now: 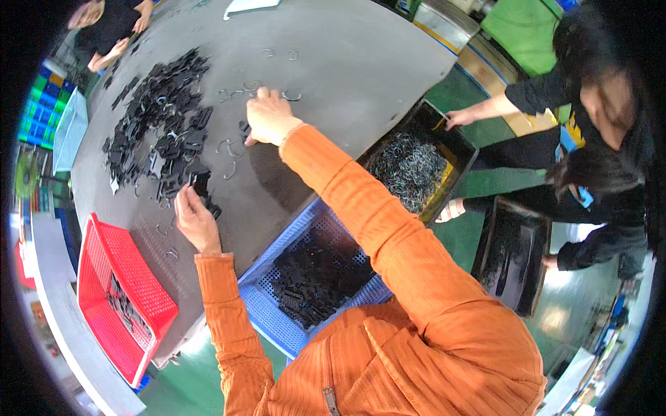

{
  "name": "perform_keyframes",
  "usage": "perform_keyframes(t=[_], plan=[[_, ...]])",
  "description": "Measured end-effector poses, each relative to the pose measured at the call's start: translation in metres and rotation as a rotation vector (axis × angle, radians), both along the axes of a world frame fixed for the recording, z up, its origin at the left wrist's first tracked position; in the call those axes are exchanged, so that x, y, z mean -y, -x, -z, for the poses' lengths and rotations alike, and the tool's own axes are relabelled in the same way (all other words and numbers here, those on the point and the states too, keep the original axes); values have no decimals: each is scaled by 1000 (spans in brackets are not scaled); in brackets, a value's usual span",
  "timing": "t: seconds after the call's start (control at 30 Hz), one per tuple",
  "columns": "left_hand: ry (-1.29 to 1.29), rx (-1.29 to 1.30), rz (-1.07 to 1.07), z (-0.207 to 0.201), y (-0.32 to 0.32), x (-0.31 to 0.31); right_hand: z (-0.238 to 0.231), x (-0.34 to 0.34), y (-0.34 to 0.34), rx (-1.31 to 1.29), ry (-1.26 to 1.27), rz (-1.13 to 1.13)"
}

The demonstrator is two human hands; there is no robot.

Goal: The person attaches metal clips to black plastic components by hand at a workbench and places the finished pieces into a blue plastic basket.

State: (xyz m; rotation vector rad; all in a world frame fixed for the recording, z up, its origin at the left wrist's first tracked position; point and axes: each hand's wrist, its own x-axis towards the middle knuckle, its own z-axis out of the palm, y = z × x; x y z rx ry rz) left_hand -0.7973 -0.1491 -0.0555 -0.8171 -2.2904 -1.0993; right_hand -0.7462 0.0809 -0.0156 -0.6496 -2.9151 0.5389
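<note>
Clearly much sorting remains: a big heap of black plastic clips (161, 118) lies spread across the grey bench (347, 62), with bent metal hooks (232, 149) scattered loose beside it. The left hand (193, 215) pinches one black clip at the heap's near edge. The right hand (267, 118) presses down, fingers curled, near the hooks; whether it grips one cannot be told. Some clips already lie in the blue crate (263, 305) and a few in the red basket (139, 277).
</note>
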Motion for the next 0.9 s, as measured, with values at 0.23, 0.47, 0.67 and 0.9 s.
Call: perform_keyframes(t=[0.23,0.47,0.67,0.9], plan=[[38,44,-61,2,3,6,16,-22,-3,-296,341,-143],[-139,117,-17,-6,4,6,11,-45,-46,-42,256,-66],[-36,291,216,-6,-15,17,4,-6,-51,-26,180,-173],[35,729,528,-29,-82,63,-35,75,-98,301,529,-845]])
